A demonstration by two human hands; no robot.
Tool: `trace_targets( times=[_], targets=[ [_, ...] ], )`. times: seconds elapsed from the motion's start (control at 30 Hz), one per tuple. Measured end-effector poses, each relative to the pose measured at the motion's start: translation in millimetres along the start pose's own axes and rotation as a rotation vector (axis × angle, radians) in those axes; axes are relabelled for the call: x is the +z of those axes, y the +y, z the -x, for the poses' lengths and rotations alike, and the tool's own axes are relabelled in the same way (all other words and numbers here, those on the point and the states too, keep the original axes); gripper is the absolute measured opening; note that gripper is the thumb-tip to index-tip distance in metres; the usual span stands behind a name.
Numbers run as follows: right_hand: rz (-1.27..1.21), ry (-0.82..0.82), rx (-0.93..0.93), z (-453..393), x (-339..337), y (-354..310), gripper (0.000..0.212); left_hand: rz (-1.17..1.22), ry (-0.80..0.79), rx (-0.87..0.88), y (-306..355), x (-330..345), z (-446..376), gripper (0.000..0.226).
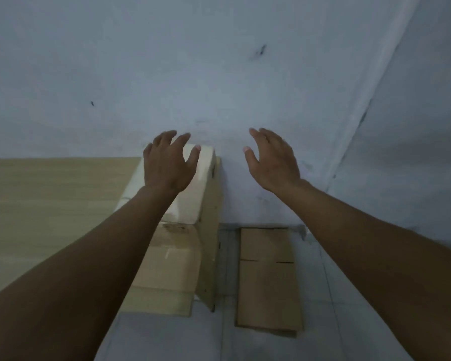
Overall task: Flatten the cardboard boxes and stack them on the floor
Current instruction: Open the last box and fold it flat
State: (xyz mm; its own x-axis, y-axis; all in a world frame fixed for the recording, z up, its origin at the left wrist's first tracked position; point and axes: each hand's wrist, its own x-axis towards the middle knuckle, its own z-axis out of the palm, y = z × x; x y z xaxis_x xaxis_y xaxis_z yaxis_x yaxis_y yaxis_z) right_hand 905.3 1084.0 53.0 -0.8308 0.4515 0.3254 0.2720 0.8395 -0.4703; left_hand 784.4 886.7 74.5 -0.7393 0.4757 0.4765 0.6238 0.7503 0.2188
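Both arms out, reaching forward toward twelve o'clock. Left hand (167, 162) up with fingers spread and lightly bent, gripping nothing, hovering over the far end of the pale box (193, 188); contact with it impossible to tell. Right hand (271, 162) at about one o'clock, fingers likewise spread, holding nothing, in open air before the wall (219, 74). Pale box on the right end of the wooden table (50, 204), its far corner close to the wall. Just nearer, at six o'clock from it, a brown box (167, 269) at the table's right edge, one panel hanging down the side. Down at five o'clock, a flattened cardboard stack (268, 280) lying flat on the tiled floor (323, 295), just beside the table. Bare tile around the stack, wall corner closing in at three o'clock.
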Motion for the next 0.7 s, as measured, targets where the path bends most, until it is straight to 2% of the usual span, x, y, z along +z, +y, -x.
trace_targets(
  times=[0.13, 0.27, 0.47, 0.7],
  targets=[
    [-0.017, 0.005, 0.003, 14, 27, -69, 0.053, 0.013, 0.004, -0.003, -61, -39, 19, 0.048],
    [-0.046, -0.008, 0.039, 24, 64, -120, 0.052, 0.026, -0.048, -0.022, -118, -47, 37, 0.047],
    [-0.013, -0.067, 0.103, 14, 122, -149, 0.052, 0.062, -0.153, -0.056, -175, -9, 37, 0.048],
    [0.042, -0.216, 0.26, -6, 185, -142, 0.06, 0.113, -0.337, -0.025, -201, 58, 32, 0.053]
  ],
)
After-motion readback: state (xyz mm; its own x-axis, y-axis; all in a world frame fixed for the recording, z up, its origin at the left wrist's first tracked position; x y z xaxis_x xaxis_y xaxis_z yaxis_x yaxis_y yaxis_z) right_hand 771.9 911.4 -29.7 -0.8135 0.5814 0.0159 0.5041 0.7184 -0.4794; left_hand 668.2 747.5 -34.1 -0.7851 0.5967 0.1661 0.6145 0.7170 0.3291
